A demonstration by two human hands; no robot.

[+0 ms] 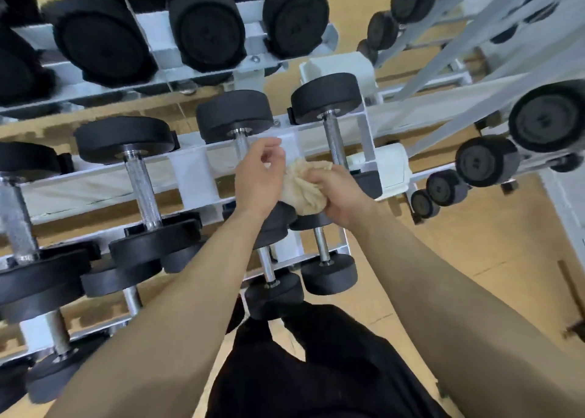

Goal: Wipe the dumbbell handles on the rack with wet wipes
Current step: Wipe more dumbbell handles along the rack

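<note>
A crumpled beige wet wipe (305, 188) sits between my two hands above the middle tier of the white dumbbell rack (190, 170). My right hand (340, 197) grips the wipe from the right. My left hand (256, 177) has its fingers curled and pinches the wipe's upper left edge. Both hands hover over a small black dumbbell whose chrome handle (242, 143) runs under my left hand. A second small dumbbell's handle (335, 145) lies just right of the wipe. A larger dumbbell's knurled handle (142, 186) lies to the left.
Heavier black dumbbells (205, 28) fill the upper tier, and more sit on the lower tier (329, 273). Another rack with small dumbbells (486, 161) stands to the right. Tan floor (474, 243) shows at the right, and my dark clothing (316, 370) fills the bottom.
</note>
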